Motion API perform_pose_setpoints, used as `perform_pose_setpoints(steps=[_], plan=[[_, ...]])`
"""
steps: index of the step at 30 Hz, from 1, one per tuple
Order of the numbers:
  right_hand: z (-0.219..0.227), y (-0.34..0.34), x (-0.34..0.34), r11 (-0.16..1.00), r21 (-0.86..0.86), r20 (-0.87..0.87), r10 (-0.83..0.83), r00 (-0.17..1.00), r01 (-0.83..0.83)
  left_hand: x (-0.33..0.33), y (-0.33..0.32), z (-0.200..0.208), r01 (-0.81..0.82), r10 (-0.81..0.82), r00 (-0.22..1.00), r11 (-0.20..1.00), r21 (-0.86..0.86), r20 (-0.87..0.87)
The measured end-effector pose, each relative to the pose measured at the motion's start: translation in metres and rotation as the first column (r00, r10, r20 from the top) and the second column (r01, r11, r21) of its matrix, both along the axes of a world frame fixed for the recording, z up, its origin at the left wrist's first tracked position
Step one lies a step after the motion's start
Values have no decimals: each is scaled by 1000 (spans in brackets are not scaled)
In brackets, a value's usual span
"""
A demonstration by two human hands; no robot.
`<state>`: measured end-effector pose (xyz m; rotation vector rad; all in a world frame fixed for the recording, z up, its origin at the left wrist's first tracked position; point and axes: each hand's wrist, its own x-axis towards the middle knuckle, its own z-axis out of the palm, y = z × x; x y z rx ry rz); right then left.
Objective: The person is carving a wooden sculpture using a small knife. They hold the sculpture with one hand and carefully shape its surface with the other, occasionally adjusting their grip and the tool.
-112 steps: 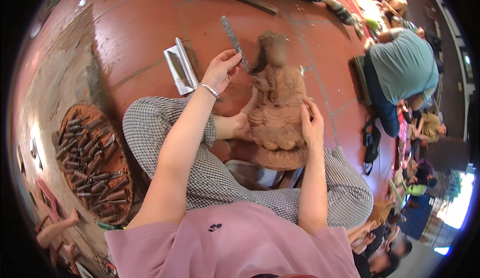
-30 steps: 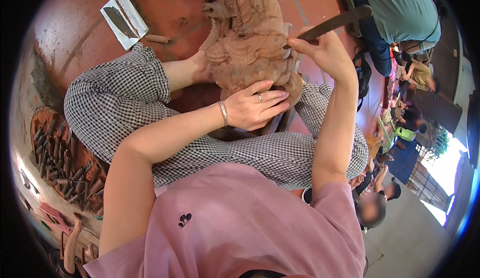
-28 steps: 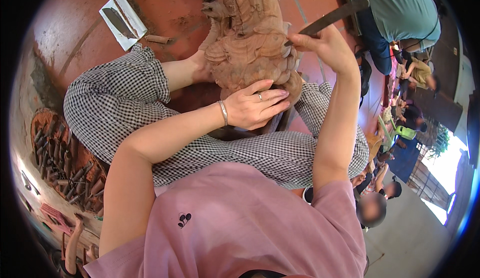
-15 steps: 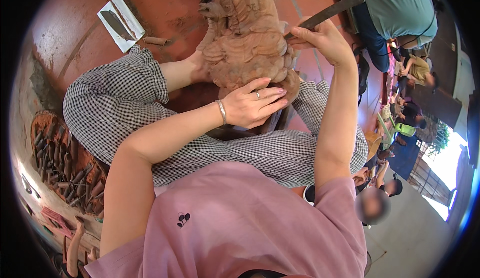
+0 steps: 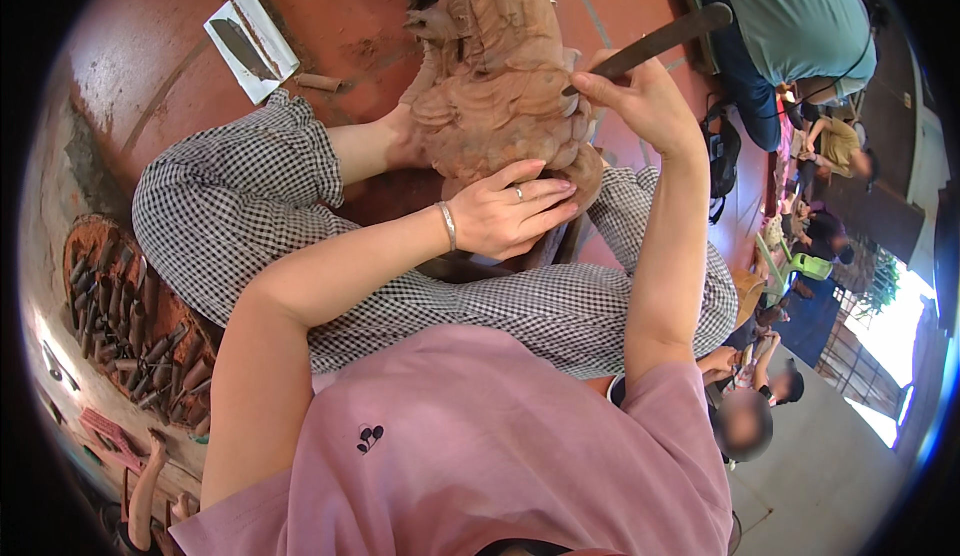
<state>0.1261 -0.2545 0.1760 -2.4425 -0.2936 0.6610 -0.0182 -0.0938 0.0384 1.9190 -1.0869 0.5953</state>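
1. Left hand [image 5: 508,216]: below the middle of the carved statue [image 5: 495,106], laid palm-down on its rounded base, fingers extended and slightly parted, resting against the carving rather than gripping it. It wears a ring, with a silver bracelet [image 5: 447,224] at the wrist.
2. Right hand [image 5: 645,106]: just beside the statue's right side, fingers and thumb closed around a dark, flat, file-like tool [image 5: 665,46]. The tool's rounded far end points up and away from the statue; its near end seems to touch the carving, though the thumb partly hides the spot.
3. The statue, reddish brown with layered folds, is in front of the person, between the bent legs in checked trousers [image 5: 400,306]. A bare foot [image 5: 403,136] is against its left side.
4. Upper left of the statue, on the red tiled floor [image 5: 350,6], an open white box [image 5: 272,34] holds a dark blade [image 5: 243,51], with a short brown piece [image 5: 320,83] near its corner.
5. Well left of the statue and lower: a heap of wooden-handled tools [image 5: 125,311].
6. Right of the statue: a black bag [image 5: 722,156] and, farther up, a seated person in a teal shirt [image 5: 800,26].
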Motion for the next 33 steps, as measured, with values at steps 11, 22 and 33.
perform_pose_setpoints(steps=[11, 22, 33], plan=[[-12, -2, -16, 979, 106, 37, -180, 983, 176, 0, 1, 1, -1, 2, 1000, 1000, 10, -21], [-35, 50, -80, 983, -110, 684, -31, 729, 145, 1, 2, -1, 29, -29, 999, 1000, -8, -17], [-49, 39, -81, 989, 16, 657, -120, 744, 146, 2, -2, -7, 55, -55, 998, 997, -46, -18]])
